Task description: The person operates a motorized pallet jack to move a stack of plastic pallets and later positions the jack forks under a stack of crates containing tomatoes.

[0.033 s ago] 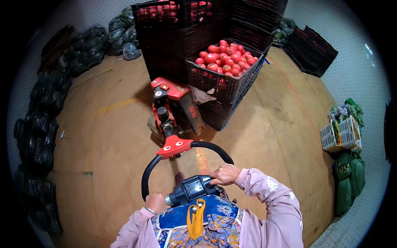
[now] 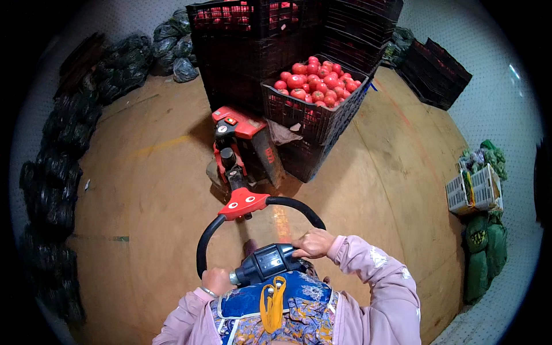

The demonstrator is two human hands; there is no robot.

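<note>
Both of my hands are closed on the control handle of a red and black pallet truck (image 2: 247,123). Its tiller handle (image 2: 244,204) is a black loop with a red centre piece, and a dark control head (image 2: 267,263) lies across the near side. My left hand (image 2: 217,282) wraps the grip at the head's left end. At the right end, my right hand (image 2: 313,243) has its fingers curled over the handle. Beyond the truck rise stacked black plastic crates (image 2: 230,69). One lower crate (image 2: 296,112) is heaped with red tomatoes (image 2: 316,81).
Dark plastic-wrapped bundles (image 2: 57,167) line the left wall. More black crates (image 2: 434,75) stand at the far right. Along the right wall, a white crate (image 2: 474,192) of produce sits above green sacks (image 2: 486,247). The floor (image 2: 391,218) is tan with faded yellow markings.
</note>
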